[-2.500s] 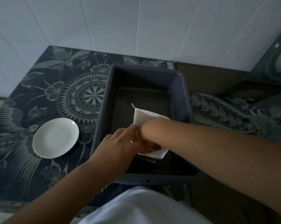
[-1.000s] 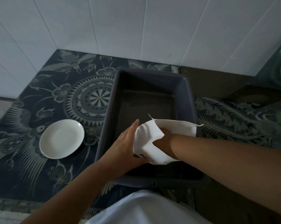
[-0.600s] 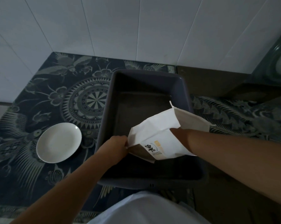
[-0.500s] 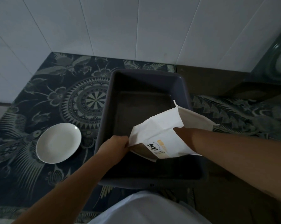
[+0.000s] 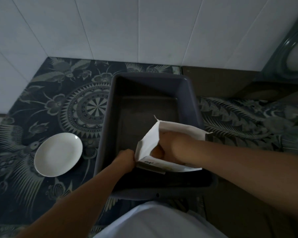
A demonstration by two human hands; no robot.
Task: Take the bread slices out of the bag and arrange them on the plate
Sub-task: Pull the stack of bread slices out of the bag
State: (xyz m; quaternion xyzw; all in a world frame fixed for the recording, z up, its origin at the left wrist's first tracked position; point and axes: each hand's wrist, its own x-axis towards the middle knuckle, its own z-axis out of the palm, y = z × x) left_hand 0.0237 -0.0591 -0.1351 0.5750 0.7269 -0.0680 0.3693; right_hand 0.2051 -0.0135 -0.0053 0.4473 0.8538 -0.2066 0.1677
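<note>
A white paper bag point(image 5: 149, 137) with a printed label is held above the near part of a grey plastic tub point(image 5: 151, 79). My left hand point(image 5: 126, 158) pinches the bag's left edge and holds its mouth wide. My right hand point(image 5: 169, 147) reaches into the mouth, with its fingers curled and partly hidden by the paper. A tan rounded shape point(image 5: 157, 152) beside the knuckles may be bread; I cannot tell whether the hand grips it. The white plate point(image 5: 58, 154) lies bare on the patterned cloth, left of the tub.
The dark patterned cloth point(image 5: 41, 103) covers the counter, against a white tiled wall point(image 5: 127, 28). A bare brown strip of counter point(image 5: 213, 79) lies behind the tub on the right. A green rounded object point(image 5: 292, 54) stands at the far right. My white shirt point(image 5: 153, 222) fills the bottom edge.
The bag came up off the tub floor and its mouth has turned toward me and opened wider. My right hand has gone further into it. The left hand keeps its hold on the edge.
</note>
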